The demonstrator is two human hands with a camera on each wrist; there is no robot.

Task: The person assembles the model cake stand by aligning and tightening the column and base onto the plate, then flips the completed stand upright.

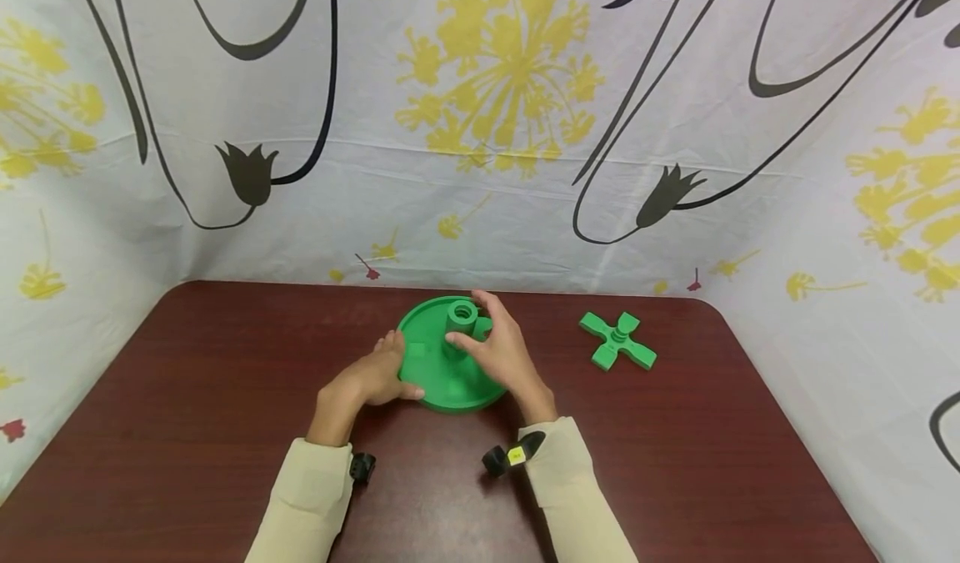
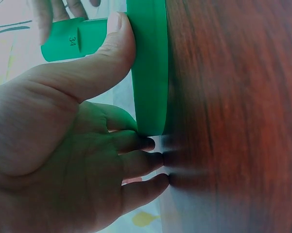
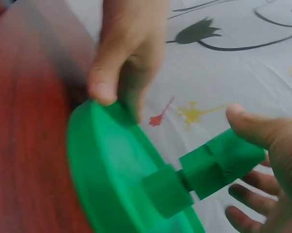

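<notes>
Roughly at the counter's 12 o'clock, close to its far edge: a round green dish (image 1: 442, 384) with a raised rim, lying flat. Stout green post (image 1: 459, 326) stands up from about the dish's middle, hollow at the top, dark marks on its side; from the left wrist they look like "34". Another bit of green shows just beside the post toward 2 o'clock, partly behind fingers; I cannot tell whether it is joined on.

Left hand (image 1: 375, 373) has the dish by the rim: fingers along the outside at 9 to 10 o'clock, thumb over the edge near 7 or 8. From that wrist, some fingertips reach down at the counter surface.

Right hand (image 1: 504, 350) comes in from 4 o'clock and curves about the post, thumb on the near side, fingers spread beyond. Whether it grips firmly or only surrounds, I cannot tell.

Green four-armed cross (image 1: 618, 339) with a round stub at its centre lies at the dish's 3 o'clock, well apart from both hands.

Counter (image 1: 225, 396) is dark reddish brown, wood-grained, corners rounded. Cream sleeves (image 1: 311, 496) reach in from 6 o'clock; black device at each wrist, a yellow patch on the right one (image 1: 516, 456).

Beyond 12 o'clock hangs pale cloth (image 1: 360, 96), printed with yellow blooms and grey tulips.
</notes>
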